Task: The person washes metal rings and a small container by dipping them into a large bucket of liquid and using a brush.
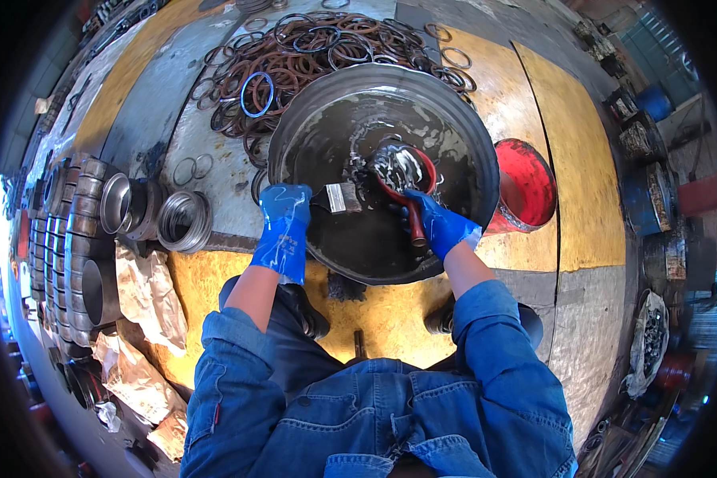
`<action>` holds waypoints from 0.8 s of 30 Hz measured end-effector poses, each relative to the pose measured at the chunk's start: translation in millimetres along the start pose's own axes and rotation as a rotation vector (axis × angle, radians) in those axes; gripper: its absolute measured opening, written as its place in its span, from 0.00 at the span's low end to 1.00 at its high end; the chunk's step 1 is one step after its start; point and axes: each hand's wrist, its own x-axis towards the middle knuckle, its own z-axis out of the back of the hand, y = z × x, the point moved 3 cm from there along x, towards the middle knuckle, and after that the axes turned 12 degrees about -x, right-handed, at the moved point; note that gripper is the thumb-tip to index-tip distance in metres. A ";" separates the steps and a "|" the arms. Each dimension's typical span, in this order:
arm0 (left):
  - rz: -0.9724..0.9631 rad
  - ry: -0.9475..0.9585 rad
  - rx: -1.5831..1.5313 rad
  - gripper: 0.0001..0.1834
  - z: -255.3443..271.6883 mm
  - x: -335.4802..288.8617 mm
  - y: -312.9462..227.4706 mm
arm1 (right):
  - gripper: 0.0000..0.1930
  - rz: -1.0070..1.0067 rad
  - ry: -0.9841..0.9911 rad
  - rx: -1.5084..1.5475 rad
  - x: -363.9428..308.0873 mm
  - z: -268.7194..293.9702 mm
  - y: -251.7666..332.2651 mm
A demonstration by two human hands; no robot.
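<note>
Both hands grip: brush (341,197) left (282,227), ladle (406,179) right (438,223).

a flat paintbrush (336,197) with a metal ferrule lies level, gripped at its dark handle, bristles pointing toward 3 o'clock. just beside the bristles, a red-rimmed round part (402,170), smeared with shiny grey grease, is held by its dark red stem at 6 o'clock. both sit over a wide, shallow black pan (454,135), its inside streaked with grey grease.
</note>
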 end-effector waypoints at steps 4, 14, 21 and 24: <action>-0.027 -0.008 0.007 0.05 -4.5 3.2 -0.5 | 0.20 0.060 -0.012 -0.017 1.1 -7.6 7.3; 0.035 0.055 0.021 0.06 -8.9 5.2 4.0 | 0.20 0.197 0.124 0.191 -84.9 -0.9 68.1; 0.017 0.063 0.057 0.08 -10.9 5.6 5.7 | 0.21 0.382 -0.090 0.232 -155.4 64.2 111.1; 0.008 0.056 0.041 0.08 -15.1 7.5 4.0 | 0.21 0.335 -0.122 0.215 -170.7 115.2 121.7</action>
